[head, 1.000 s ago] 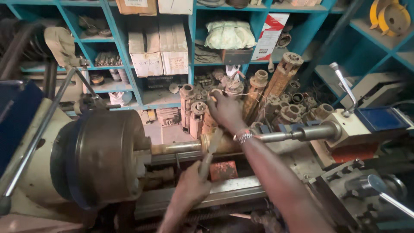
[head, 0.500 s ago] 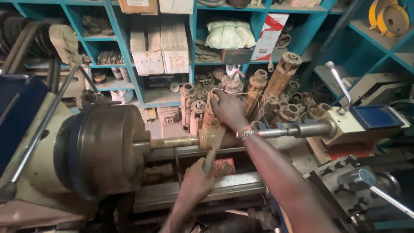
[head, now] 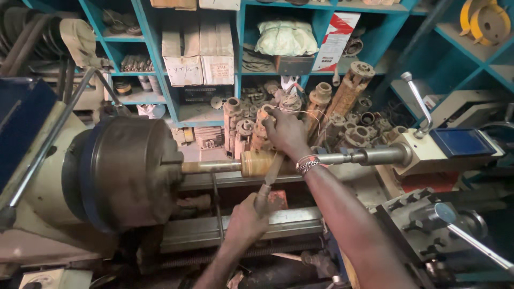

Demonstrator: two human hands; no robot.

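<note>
- The brass-coloured cylindrical workpiece (head: 257, 162) sits horizontally on a shaft between the lathe's chuck and tailstock.
- The file (head: 269, 179), wooden-handled, leans upward, its tip touching the workpiece's front side.

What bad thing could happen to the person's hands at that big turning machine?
The right hand reaches over the brown workpiece held in the big chuck; if it spins, fingers or the wrist bracelets might get caught. The left hand presses a file-like tool against the workpiece, so the tool could perhaps kick back or slip toward the chuck.
</note>
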